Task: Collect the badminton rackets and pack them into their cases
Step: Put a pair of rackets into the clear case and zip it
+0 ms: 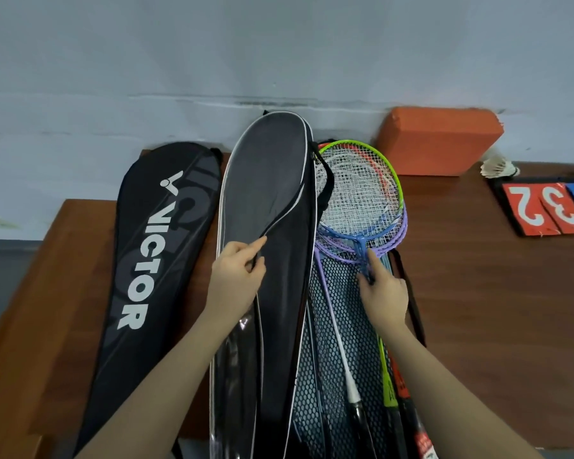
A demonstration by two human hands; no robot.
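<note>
Right of centre in the frame, the right hand (pixel 383 286) pinches the light, stiff blue racket (pixel 362 240) at its throat atop the stacked rackets, while the left hand (pixel 237 276) grips the limp grey case (pixel 265 180) by its zipper edge.

two cases (pixel 265 200) lie left of the stacked rackets (pixel 362 193); a block (pixel 438 140) sits behind.
</note>
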